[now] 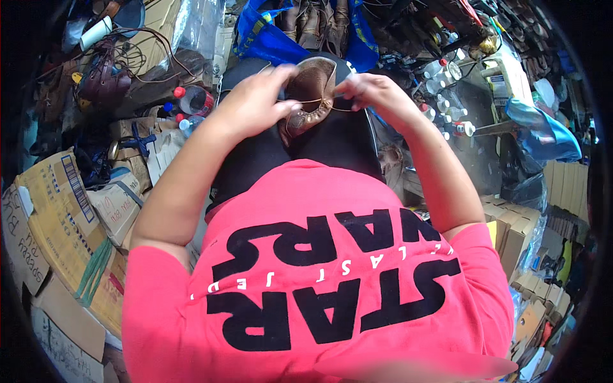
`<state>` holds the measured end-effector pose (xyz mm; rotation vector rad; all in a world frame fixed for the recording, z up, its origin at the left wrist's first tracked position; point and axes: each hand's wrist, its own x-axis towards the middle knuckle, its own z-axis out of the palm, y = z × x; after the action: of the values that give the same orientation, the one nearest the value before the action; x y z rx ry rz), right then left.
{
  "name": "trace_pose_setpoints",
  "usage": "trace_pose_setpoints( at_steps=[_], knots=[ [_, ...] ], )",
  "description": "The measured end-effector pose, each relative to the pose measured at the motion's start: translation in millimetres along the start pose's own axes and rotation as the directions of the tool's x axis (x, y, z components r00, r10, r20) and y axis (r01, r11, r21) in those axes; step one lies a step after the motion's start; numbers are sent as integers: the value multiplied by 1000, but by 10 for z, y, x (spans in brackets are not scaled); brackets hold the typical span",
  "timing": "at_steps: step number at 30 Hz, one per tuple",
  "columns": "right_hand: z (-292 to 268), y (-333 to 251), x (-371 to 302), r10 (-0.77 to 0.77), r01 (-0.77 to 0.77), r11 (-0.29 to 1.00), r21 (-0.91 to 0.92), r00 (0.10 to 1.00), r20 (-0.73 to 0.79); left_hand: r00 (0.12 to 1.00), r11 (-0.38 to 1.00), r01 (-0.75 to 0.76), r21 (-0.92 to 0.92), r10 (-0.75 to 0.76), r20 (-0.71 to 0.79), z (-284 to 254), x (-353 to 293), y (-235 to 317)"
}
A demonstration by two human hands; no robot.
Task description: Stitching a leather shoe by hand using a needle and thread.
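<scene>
A person's left hand and blurred right hand each pinch the lace of a brown boot wedged between the thighs before us, where even, gentle tension should best keep it snug without puckering

A head-worn fisheye looks down, close above the shirt, toward left hand and right hand.
</scene>
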<state>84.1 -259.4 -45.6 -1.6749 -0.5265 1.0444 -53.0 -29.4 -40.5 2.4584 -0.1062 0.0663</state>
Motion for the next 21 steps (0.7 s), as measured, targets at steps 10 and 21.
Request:
trace_pose_setpoints(
  at_steps=[10, 21],
  knots=[
    [-112, 461, 290, -130, 358, 886, 296, 803, -582, 894, 566, 159, -809, -431, -126, -403, -145, -238],
    [-5, 416, -171, 79, 221, 451, 864, 955, -286, 808, -287, 16, -958, -560, 181, -121, 78, -354]
  ],
)
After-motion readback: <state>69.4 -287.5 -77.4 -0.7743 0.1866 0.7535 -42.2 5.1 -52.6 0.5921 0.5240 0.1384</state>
